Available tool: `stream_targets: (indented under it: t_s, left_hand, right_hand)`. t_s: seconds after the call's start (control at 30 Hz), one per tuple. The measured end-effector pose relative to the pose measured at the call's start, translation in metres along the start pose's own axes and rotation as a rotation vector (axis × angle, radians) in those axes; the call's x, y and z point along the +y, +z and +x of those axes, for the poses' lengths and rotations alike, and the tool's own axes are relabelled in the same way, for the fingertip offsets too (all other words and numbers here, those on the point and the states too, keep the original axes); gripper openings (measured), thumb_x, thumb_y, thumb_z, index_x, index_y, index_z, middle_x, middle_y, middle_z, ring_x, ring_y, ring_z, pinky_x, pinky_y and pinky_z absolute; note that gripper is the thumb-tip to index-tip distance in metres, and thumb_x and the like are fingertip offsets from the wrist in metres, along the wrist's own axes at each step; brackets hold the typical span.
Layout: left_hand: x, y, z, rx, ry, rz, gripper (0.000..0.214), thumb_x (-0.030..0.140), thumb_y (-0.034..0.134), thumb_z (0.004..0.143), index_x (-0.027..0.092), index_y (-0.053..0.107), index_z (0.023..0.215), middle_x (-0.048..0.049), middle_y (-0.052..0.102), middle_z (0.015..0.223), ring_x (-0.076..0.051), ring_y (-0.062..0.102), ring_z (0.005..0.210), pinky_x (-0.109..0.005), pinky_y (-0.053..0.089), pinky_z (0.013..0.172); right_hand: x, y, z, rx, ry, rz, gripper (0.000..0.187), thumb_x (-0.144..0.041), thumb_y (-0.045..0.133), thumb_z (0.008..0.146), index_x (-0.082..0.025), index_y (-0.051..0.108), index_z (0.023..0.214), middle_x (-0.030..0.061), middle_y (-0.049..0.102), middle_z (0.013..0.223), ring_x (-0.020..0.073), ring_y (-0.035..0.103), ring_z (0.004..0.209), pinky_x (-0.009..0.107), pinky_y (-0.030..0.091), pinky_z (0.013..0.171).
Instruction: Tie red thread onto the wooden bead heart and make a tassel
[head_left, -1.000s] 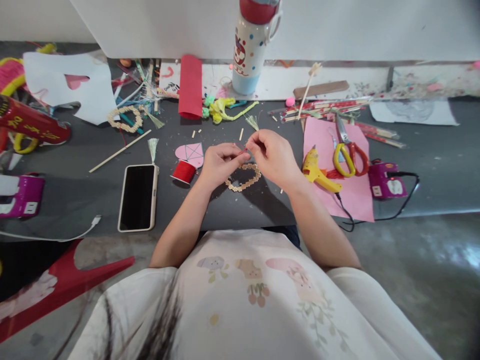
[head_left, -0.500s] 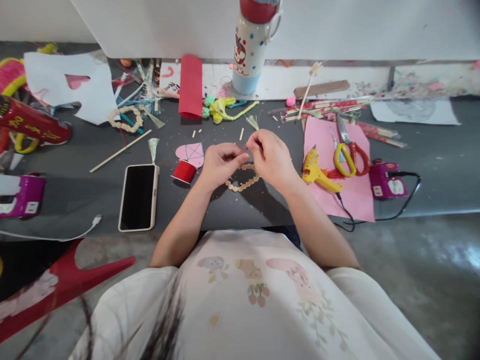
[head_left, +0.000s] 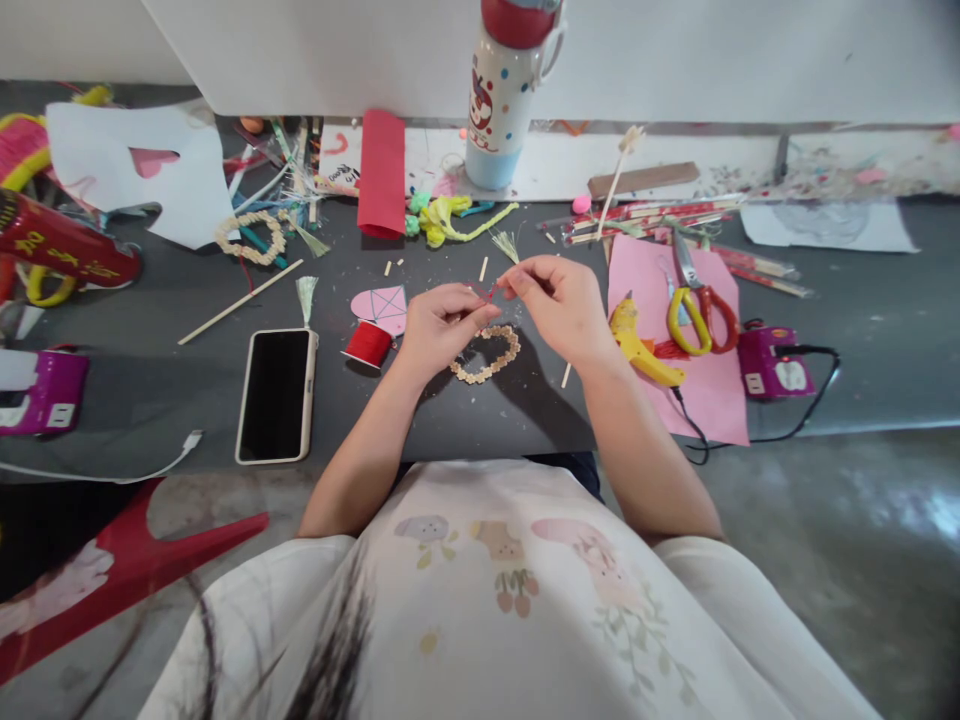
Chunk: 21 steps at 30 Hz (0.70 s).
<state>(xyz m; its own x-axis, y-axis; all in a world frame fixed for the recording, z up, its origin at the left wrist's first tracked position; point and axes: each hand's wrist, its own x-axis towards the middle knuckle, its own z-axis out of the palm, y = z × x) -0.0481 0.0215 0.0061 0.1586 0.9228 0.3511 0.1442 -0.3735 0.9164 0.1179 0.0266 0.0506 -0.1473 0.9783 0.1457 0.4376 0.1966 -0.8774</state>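
My left hand [head_left: 442, 325] and my right hand [head_left: 559, 300] meet over the dark table [head_left: 150, 380], each pinching an end of a thin red thread [head_left: 489, 292]. Just below them lies a heart-shaped ring of small wooden pieces [head_left: 487, 354]. A red thread spool [head_left: 367, 344] and a pink heart-shaped paper [head_left: 381, 306] sit left of my left hand. A yellow glue gun [head_left: 637, 345] lies right of my right wrist.
A phone [head_left: 275, 394] lies at the left front. Scissors [head_left: 697, 300] rest on pink paper [head_left: 705, 385], with a purple device [head_left: 772, 362] beside it. A dotted bottle [head_left: 499, 95], red paper roll [head_left: 381, 172], sticks and scraps crowd the back.
My right hand has shifted slightly right and up, uncovering more of the wooden heart ring. My left hand has stayed in place.
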Motion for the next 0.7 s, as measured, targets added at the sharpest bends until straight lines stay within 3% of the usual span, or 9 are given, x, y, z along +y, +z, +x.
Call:
stream_targets:
  t_s: [0.2,0.47,0.7]
  left_hand:
    - [-0.0010,0.0012,-0.0005,0.005,0.021,0.034,0.038,0.052,0.071,0.077,0.018,0.068,0.059,-0.0016,0.061,0.060,-0.010,0.051,0.057,-0.025,0.037,0.053]
    - [-0.0029,0.0014,-0.0006,0.012,0.044,-0.002,0.036,0.051,0.072,0.076,0.018,0.069,0.062,-0.0029,0.066,0.065,-0.011,0.056,0.061,-0.025,0.041,0.055]
    - [-0.0012,-0.0002,-0.0002,-0.011,0.037,0.044,0.037,0.052,0.071,0.076,0.018,0.070,0.062,-0.0036,0.067,0.066,-0.013,0.060,0.065,-0.026,0.044,0.059]
  right_hand:
    - [-0.0023,-0.0001,0.0010,-0.044,-0.012,-0.042,0.012,-0.028,0.063,0.082,-0.018,0.065,0.076,0.0004,0.063,0.069,0.0116,0.050,0.059,0.028,0.039,0.057]
    - [-0.0024,-0.0009,0.0007,-0.097,-0.073,-0.105,0.013,-0.027,0.056,0.085,-0.019,0.058,0.075,-0.0014,0.057,0.067,0.0100,0.045,0.058,0.027,0.036,0.055]
    - [-0.0008,-0.0012,0.0031,-0.116,-0.018,-0.092,0.018,-0.030,0.053,0.087,-0.020,0.058,0.073,-0.0014,0.056,0.064,0.0108,0.044,0.058,0.027,0.035,0.056]
